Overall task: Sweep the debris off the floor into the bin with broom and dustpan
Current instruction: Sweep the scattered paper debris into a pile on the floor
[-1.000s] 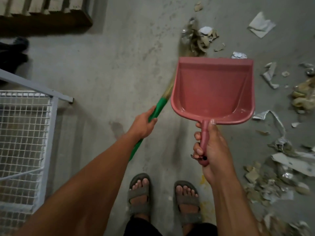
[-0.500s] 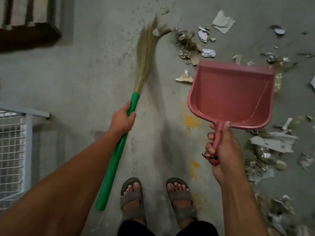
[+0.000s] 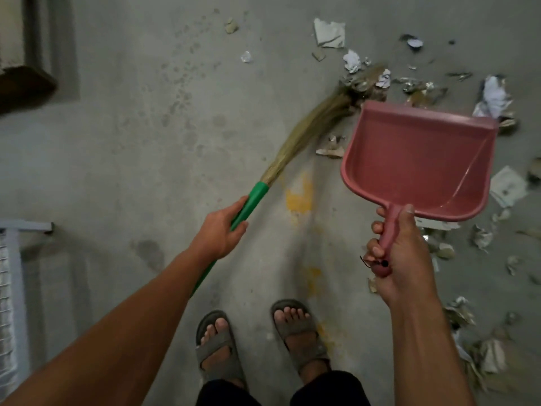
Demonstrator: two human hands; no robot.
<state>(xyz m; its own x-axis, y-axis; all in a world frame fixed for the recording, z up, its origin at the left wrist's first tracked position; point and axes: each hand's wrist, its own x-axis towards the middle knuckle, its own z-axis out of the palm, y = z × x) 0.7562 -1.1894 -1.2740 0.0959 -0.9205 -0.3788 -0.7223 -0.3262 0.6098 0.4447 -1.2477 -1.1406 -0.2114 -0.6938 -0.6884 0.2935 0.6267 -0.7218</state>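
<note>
While your left hand (image 3: 221, 231) wraps its fingers around the green broom (image 3: 295, 145) handle, your right hand (image 3: 398, 253) grips the pink dustpan (image 3: 415, 162) handle, pan raised and empty. The bristles reach up-right into debris (image 3: 366, 80) just beyond the pan's lip; more scraps litter the floor (image 3: 131, 142) on the right.

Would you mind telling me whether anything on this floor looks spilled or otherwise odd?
Torn paper and foil debris is scattered right of the pink dustpan, which is empty. Yellow stains mark the floor ahead of the feet.
</note>
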